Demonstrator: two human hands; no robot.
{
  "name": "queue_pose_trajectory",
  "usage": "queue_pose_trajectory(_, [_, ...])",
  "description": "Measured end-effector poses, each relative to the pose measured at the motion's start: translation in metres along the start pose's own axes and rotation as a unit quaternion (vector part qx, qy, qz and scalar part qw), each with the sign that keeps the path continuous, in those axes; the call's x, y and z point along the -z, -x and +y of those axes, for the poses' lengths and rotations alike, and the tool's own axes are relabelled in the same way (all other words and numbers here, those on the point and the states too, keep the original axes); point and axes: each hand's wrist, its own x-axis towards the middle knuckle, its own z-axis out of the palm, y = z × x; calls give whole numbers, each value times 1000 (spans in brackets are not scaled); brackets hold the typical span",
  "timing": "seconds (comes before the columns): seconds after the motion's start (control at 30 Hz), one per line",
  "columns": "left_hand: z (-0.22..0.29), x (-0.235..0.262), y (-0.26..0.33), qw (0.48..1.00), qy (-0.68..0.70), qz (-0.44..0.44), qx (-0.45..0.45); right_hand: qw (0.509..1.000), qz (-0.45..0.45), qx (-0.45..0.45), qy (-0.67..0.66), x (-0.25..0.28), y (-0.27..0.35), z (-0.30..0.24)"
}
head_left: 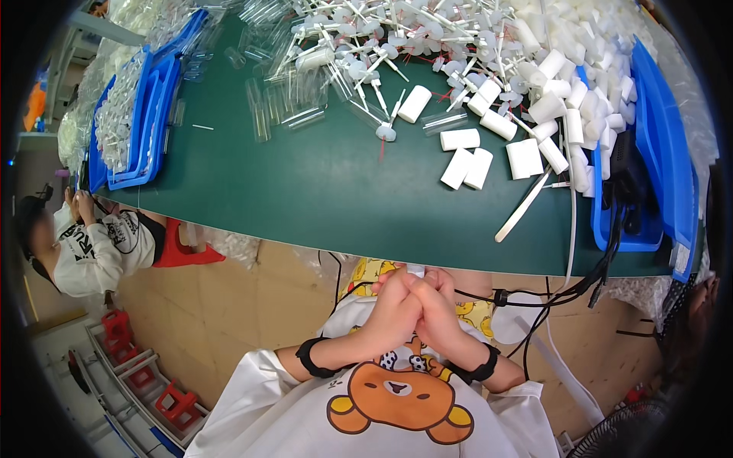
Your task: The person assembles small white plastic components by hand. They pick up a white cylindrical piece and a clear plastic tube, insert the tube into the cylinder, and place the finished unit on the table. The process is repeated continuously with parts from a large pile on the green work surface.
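Observation:
At the table's front edge, my left hand (395, 304) and my right hand (436, 299) are closed and pressed together. A small white piece (415, 269) pokes out between their fingers at the top; most of it is hidden, so its kind cannot be made out. Beyond them on the green table (305, 198) lie loose white cylinders (459, 168), a flat pale stick (522, 206) and clear tubes (301, 117). Farther back is a heap of white stems with translucent discs and thin red wires (427, 30).
Blue trays with small translucent parts (126, 122) stand at the left. At the right, a blue bin (630, 225) holds black cables, beside a big pile of white cylinders (569, 84). Black cables (534, 305) hang over the front edge. A co-worker (99, 244) sits at the far left.

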Motion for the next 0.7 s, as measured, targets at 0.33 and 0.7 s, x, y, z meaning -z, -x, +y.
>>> queue_pose_trajectory(0.33, [9,34,-21,978,-111,-168,-58,975,-29,197,94,0,-16,29])
queue_pose_trajectory(0.7, [14,38,-32,964,-74,-246,-73,936,70,249,239,-8,-13,29])
